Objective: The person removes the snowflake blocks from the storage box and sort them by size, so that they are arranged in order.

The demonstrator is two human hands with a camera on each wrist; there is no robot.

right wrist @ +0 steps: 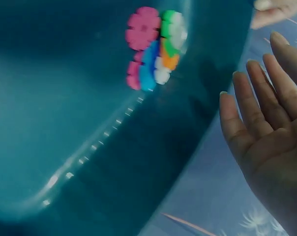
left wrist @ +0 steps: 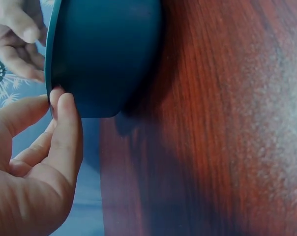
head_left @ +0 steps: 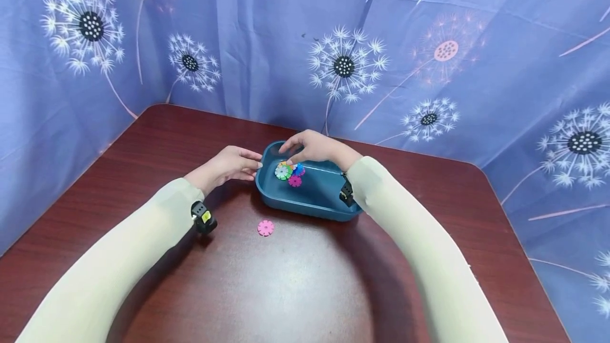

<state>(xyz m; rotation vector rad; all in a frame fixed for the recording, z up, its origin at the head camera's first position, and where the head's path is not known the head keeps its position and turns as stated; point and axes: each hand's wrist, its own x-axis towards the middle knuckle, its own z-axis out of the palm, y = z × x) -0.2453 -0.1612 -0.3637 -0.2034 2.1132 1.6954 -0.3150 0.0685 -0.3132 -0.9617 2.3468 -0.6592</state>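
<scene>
A dark teal tray [head_left: 314, 210] stands on the table, with several flower-shaped, notched plastic discs [head_left: 295, 180] gathered toward its left end. They are pink, blue, green, white and orange. My left hand [head_left: 231, 165] holds the tray's left end, thumb and fingertips at the rim in the left wrist view. Over the far side of the tray reaches my right hand [head_left: 314, 147], above the discs. In the right wrist view its fingers [right wrist: 259, 101] are loosely extended, apart from the pile [right wrist: 151, 49], and nothing shows in them.
One pink notched disc [head_left: 266, 228] lies on the brown wooden table [head_left: 214, 285], in front of the tray. Behind the table hangs a blue curtain [head_left: 281, 41] with dandelion prints. Each wrist wears a black strap [head_left: 203, 217].
</scene>
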